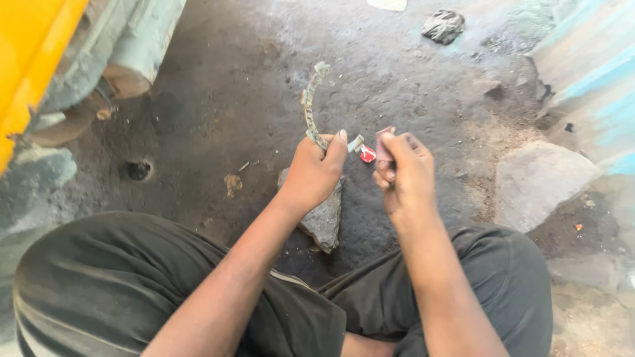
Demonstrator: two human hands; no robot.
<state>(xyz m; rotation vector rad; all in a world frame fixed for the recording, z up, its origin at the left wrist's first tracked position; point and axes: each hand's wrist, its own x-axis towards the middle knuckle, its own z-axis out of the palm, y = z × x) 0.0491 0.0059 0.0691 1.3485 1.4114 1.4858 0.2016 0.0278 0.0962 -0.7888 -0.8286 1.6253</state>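
Left hand (316, 173) fingers clamp curved metal brake shoe (311, 106), arcing toward 12 o'clock. Right hand (403, 173) fingers pinch small dark piece (384, 145). Flat stone (324, 215) lies below on oily floor (410, 73).

A small red-and-white packet (368, 154) lies on the ground mid-scene; far right, a crumpled black-and-white wrapper (443, 26).

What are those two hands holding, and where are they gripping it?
The left hand grips a curved, rusty metal piece at its lower end. The right hand pinches a small reddish strip near its lower part.
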